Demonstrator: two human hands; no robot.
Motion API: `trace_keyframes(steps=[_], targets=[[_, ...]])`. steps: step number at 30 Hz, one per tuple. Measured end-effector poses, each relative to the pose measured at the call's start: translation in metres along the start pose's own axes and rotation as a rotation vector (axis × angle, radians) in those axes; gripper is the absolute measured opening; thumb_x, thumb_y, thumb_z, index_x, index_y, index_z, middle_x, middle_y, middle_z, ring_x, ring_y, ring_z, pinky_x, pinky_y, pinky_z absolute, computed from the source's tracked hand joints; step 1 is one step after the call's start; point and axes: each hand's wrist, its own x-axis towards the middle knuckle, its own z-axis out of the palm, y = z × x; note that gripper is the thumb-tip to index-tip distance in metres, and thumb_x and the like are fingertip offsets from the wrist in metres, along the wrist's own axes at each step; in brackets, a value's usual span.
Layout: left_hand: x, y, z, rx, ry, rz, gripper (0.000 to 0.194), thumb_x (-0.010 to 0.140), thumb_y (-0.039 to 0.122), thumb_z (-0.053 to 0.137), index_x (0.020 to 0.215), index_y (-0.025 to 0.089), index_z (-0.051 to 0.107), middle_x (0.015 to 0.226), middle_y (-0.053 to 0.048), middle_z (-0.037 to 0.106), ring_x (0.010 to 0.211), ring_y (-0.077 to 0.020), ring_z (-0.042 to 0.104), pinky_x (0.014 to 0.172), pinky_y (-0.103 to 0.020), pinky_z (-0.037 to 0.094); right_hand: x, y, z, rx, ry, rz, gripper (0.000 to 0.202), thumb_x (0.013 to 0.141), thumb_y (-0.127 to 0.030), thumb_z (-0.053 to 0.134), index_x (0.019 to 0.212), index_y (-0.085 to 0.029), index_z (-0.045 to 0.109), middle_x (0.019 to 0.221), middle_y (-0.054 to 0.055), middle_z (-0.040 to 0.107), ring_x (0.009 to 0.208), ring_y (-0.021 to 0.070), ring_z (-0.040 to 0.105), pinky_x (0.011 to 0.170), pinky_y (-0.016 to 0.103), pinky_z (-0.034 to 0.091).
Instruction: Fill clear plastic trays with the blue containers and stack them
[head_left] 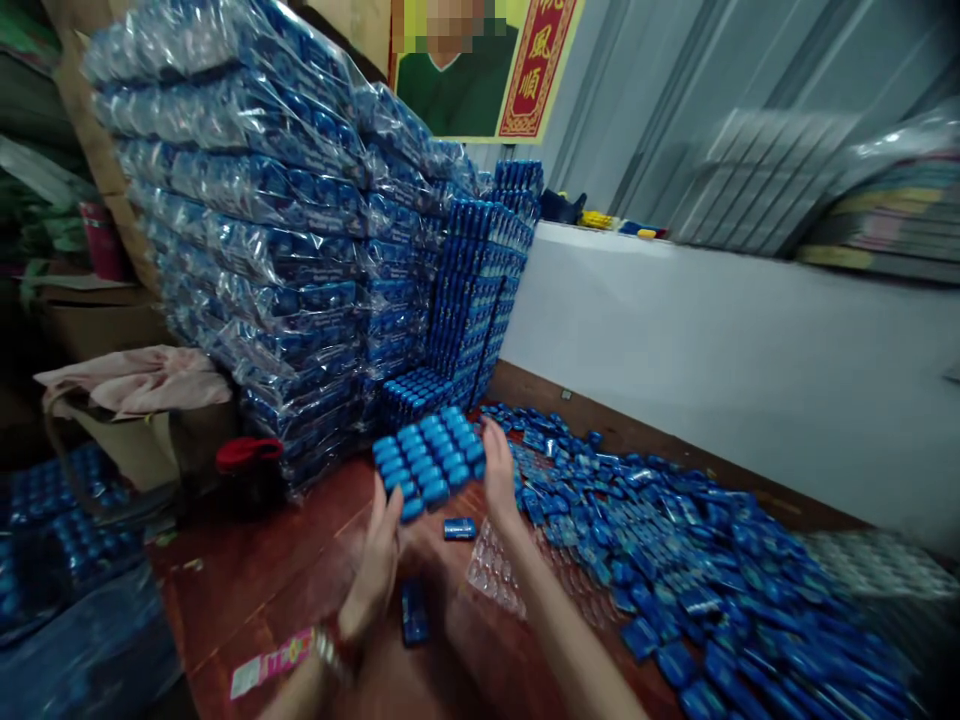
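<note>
Both hands hold up a tray of shiny blue packs point(431, 462) above the table, with the packs set in several rows. My left hand point(384, 535) grips its near left edge, fingers along the side. At the right end my right hand point(498, 465) is closed against the tray, thumb side up. One loose blue pack point(459, 529) lies on the table just below the tray. Another, darker blue pack point(414, 612) lies nearer to me, between my forearms. An unfilled clear plastic tray with moulded pockets point(495, 575) rests beside my right forearm.
A large heap of loose blue packs point(675, 560) covers the right of the red-brown table point(217, 600). Plastic-wrapped stacks point(247, 200) rise at the left back, with unwrapped stacked trays point(480, 270) beside them. A bag point(142, 420) and a red-lidded container point(251, 455) stand left.
</note>
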Motion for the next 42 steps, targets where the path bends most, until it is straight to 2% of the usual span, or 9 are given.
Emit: trace_keyframes(steps=[4, 7, 11, 18, 24, 28, 32, 36, 42], targets=[[0.102, 0.024, 0.026, 0.253, 0.117, 0.140, 0.072, 0.090, 0.053, 0.034, 0.146, 0.024, 0.000, 0.154, -0.003, 0.010, 0.141, -0.0169, 0.009, 0.115, -0.034, 0.015, 0.129, -0.023, 0.050, 0.094, -0.068, -0.044, 0.058, 0.083, -0.058, 0.041, 0.120, -0.017, 0.056, 0.128, 0.007, 0.056, 0.118, 0.0187, 0.049, 0.103, 0.035, 0.034], [0.149, 0.018, 0.032, 0.471, 0.190, 0.137, 0.093, 0.082, 0.051, 0.051, 0.145, 0.012, -0.007, 0.153, -0.014, -0.009, 0.140, -0.0234, -0.008, 0.114, -0.040, 0.003, 0.145, -0.009, 0.055, 0.127, -0.041, 0.000, 0.064, 0.085, -0.062, 0.032, 0.118, -0.013, 0.056, 0.122, 0.011, 0.059, 0.112, 0.0209, 0.054, 0.096, 0.038, 0.041], [0.172, -0.016, 0.024, 0.776, 0.157, 0.279, 0.105, 0.074, 0.051, 0.062, 0.145, 0.014, -0.005, 0.150, -0.020, -0.015, 0.138, -0.0327, -0.011, 0.112, -0.052, 0.003, 0.078, 0.034, 0.023, 0.129, -0.018, 0.054, 0.062, 0.078, -0.064, 0.044, 0.105, -0.013, 0.063, 0.108, 0.013, 0.066, 0.098, 0.0237, 0.062, 0.087, 0.039, 0.047], [0.210, -0.041, 0.001, 0.840, 0.121, 0.464, 0.081, 0.082, 0.042, 0.055, 0.145, 0.018, 0.010, 0.152, -0.019, -0.005, 0.141, -0.0304, 0.003, 0.112, -0.045, 0.019, -0.088, 0.077, -0.085, 0.037, -0.040, 0.338, 0.048, 0.068, -0.055, 0.065, 0.098, -0.017, 0.066, 0.087, 0.009, 0.070, 0.069, 0.0215, 0.066, 0.066, 0.035, 0.054], [0.215, -0.038, -0.014, 0.907, 0.156, 0.553, 0.071, 0.079, 0.043, 0.059, 0.136, 0.015, 0.028, 0.147, -0.019, 0.019, 0.139, -0.0285, 0.018, 0.113, -0.043, 0.019, -0.149, 0.101, -0.157, -0.244, -0.013, 0.427, 0.043, 0.073, -0.051, 0.059, 0.096, -0.016, 0.066, 0.086, 0.009, 0.069, 0.078, 0.0243, 0.065, 0.072, 0.036, 0.053], [0.215, -0.028, 0.004, 0.880, 0.302, 0.484, 0.107, 0.064, 0.050, 0.072, 0.141, 0.011, 0.009, 0.146, -0.024, 0.015, 0.139, -0.0334, 0.012, 0.112, -0.049, 0.017, -0.153, 0.123, -0.148, -0.549, -0.030, 0.182, 0.034, 0.080, -0.039, 0.050, 0.102, -0.017, 0.065, 0.103, 0.012, 0.066, 0.098, 0.0258, 0.060, 0.089, 0.042, 0.047], [0.226, -0.019, 0.018, 0.882, 0.351, 0.366, 0.112, 0.058, 0.042, 0.077, 0.142, 0.011, 0.008, 0.145, -0.025, 0.010, 0.138, -0.0380, 0.013, 0.111, -0.051, 0.019, -0.154, 0.144, -0.114, -0.794, -0.209, -0.032, 0.034, 0.081, -0.027, 0.051, 0.113, -0.024, 0.061, 0.120, 0.011, 0.057, 0.112, 0.0275, 0.052, 0.093, 0.046, 0.045], [0.230, -0.016, 0.006, 0.892, 0.329, 0.420, 0.106, 0.056, 0.035, 0.077, 0.139, 0.010, 0.016, 0.141, -0.023, 0.018, 0.137, -0.0334, 0.018, 0.112, -0.044, 0.019, -0.161, 0.164, -0.100, -0.910, -0.233, -0.157, 0.032, 0.085, -0.023, 0.048, 0.114, -0.022, 0.061, 0.122, 0.012, 0.055, 0.115, 0.0266, 0.051, 0.094, 0.046, 0.045], [0.227, -0.018, -0.009, 0.939, 0.207, 0.452, 0.107, 0.061, 0.046, 0.073, 0.143, 0.014, 0.011, 0.143, -0.020, 0.019, 0.137, -0.0309, 0.019, 0.112, -0.045, 0.018, -0.167, 0.172, -0.107, -0.921, -0.219, -0.226, 0.031, 0.088, -0.023, 0.045, 0.117, -0.024, 0.058, 0.124, 0.010, 0.054, 0.115, 0.0242, 0.051, 0.094, 0.045, 0.046]])
